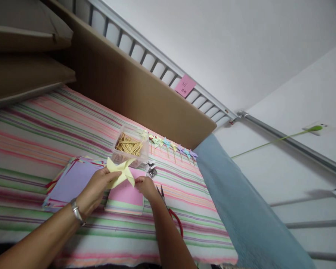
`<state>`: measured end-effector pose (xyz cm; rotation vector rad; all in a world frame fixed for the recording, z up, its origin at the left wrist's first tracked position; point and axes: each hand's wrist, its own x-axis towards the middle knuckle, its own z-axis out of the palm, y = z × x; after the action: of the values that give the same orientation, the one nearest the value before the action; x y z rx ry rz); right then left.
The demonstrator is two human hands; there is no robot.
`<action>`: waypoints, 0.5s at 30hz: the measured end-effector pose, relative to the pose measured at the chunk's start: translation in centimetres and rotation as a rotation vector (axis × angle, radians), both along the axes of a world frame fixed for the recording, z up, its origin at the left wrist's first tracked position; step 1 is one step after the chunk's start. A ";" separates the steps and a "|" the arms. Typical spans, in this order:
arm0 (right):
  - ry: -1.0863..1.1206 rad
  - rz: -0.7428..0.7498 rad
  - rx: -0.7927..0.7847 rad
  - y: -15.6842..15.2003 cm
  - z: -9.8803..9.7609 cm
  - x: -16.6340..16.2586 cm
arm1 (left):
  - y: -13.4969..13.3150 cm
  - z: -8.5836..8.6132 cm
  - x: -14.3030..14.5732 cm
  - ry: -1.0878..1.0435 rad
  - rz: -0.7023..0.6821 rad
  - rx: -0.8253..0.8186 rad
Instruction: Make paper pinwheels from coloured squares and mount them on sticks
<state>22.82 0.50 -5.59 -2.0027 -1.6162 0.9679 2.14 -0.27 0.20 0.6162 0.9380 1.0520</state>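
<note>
My left hand [99,183] is closed on a pale yellow paper pinwheel [123,172], its thumb lying across the paper toward the middle. Just right of the pinwheel, my right hand [146,186] has its fingertips pinched together by a lower blade; what they hold, if anything, is too small to make out. Beneath both hands lies a stack of square paper with a pink sheet [126,196] on top. Behind the pinwheel stands a clear plastic box [144,152] full of thin wooden sticks [128,145]. Red-handled scissors [179,223] lie partly hidden behind my right forearm.
A pile of coloured paper topped with purple [75,181] lies left. Small metallic items [151,172] sit beside the box. Several finished pinwheels [167,142] on sticks line the back of the striped cloth [196,213]. A brown board [134,89] and cardboard boxes [25,74] border the table.
</note>
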 end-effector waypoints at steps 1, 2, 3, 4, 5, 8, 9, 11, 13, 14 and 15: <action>0.011 -0.011 -0.003 0.0 0.0 0.0 | 0.0 0.0 0.0 0.000 0.001 -0.001; 0.022 -0.023 -0.006 -0.1 0.0 0.1 | 0.0 0.0 0.0 0.000 0.001 -0.001; 0.033 -0.034 -0.008 -0.1 0.0 0.1 | 0.0 0.0 -0.1 0.000 0.003 -0.002; 0.044 -0.046 -0.009 -0.2 0.1 0.1 | -0.1 0.0 -0.1 -0.002 0.003 -0.001; 0.053 -0.058 -0.007 -0.3 0.1 0.1 | -0.1 0.0 -0.1 -0.004 0.005 0.000; 0.064 -0.095 0.033 -0.9 0.3 -0.2 | -0.1 0.1 -0.1 -0.005 0.011 0.004; 0.061 -0.112 0.059 -1.2 0.3 -0.3 | -0.1 0.1 -0.1 -0.004 0.012 0.005; 0.049 -0.148 0.117 -1.8 0.2 -0.4 | 0.0 0.2 -0.1 0.001 0.013 0.006; 0.032 -0.184 0.162 -2.3 -0.2 -0.4 | 0.0 0.2 -0.1 0.003 0.013 0.015; 0.024 -0.198 0.177 -2.5 -0.4 -0.4 | 0.0 0.2 -0.1 0.003 0.013 0.019; 0.017 -0.210 0.187 -2.7 -0.7 -0.3 | 0.1 0.2 -0.2 0.004 0.014 0.021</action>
<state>22.49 -2.18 -6.24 -1.9816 -1.3975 0.7264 1.97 -0.19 0.41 0.6303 0.9370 1.0748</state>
